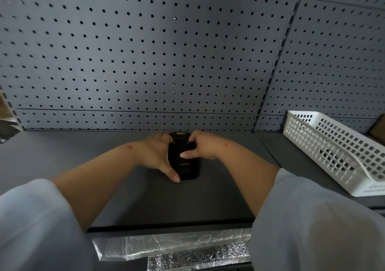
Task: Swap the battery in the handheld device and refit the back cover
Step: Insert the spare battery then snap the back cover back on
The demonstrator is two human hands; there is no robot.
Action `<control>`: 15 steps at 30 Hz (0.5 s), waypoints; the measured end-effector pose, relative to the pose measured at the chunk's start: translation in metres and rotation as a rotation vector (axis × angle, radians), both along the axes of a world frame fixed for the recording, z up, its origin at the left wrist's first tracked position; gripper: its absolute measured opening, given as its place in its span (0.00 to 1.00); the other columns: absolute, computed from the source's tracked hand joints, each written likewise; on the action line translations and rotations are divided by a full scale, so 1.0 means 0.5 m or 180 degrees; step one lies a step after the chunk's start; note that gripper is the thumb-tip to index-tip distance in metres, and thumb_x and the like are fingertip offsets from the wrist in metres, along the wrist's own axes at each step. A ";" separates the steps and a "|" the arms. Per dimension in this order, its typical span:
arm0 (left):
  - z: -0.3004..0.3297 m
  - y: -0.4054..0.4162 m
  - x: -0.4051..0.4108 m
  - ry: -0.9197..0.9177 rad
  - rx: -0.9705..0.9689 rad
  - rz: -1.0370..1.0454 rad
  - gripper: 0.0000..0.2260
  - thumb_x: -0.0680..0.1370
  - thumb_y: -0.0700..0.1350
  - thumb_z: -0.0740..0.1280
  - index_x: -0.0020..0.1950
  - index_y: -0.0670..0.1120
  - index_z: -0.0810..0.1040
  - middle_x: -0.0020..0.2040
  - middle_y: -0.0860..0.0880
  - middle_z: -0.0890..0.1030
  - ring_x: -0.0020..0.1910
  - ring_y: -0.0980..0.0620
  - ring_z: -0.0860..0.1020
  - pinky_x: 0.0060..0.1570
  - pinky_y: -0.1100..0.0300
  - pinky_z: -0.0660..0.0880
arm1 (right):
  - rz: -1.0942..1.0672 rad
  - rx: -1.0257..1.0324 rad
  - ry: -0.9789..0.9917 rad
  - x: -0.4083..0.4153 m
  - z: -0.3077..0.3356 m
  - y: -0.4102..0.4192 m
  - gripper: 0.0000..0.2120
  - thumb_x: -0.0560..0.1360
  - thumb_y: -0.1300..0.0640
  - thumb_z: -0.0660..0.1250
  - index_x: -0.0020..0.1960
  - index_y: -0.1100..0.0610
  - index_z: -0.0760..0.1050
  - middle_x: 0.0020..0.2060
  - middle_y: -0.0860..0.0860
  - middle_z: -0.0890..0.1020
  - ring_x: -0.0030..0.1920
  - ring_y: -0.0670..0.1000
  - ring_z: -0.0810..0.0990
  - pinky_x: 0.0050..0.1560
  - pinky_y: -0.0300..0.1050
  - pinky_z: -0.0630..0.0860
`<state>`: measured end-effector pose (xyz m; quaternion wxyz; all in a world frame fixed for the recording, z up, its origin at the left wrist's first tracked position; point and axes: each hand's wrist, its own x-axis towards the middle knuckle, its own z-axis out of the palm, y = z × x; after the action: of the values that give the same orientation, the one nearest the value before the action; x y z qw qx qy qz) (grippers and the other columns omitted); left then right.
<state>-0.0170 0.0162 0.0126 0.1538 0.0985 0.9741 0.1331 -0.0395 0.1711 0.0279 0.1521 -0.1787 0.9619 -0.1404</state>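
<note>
A black handheld device lies back-up on the dark grey shelf, close to the pegboard wall, with pale lettering on its back cover. My left hand grips its left side, fingers at the top corner and thumb at the near lower corner. My right hand holds the right side, fingers on the top corner and thumb pressed flat across the middle of the back cover. No loose battery is in sight.
A white plastic lattice basket stands on the shelf at the right. A grey pegboard wall rises right behind the device. Crinkled silver foil sheeting lies below the shelf's front edge.
</note>
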 end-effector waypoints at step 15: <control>-0.043 -0.021 0.026 0.0111 0.0703 0.0283 0.51 0.58 0.62 0.75 0.73 0.51 0.51 0.67 0.46 0.62 0.69 0.46 0.59 0.68 0.54 0.59 | -0.0244 -0.0435 0.0103 0.011 -0.027 0.005 0.30 0.73 0.46 0.66 0.71 0.55 0.62 0.68 0.56 0.70 0.66 0.55 0.70 0.61 0.47 0.69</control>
<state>-0.0039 0.0058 -0.0089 0.1190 0.0739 0.9595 0.2446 -0.0340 0.1738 0.0145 0.1186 -0.1540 0.9585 -0.2086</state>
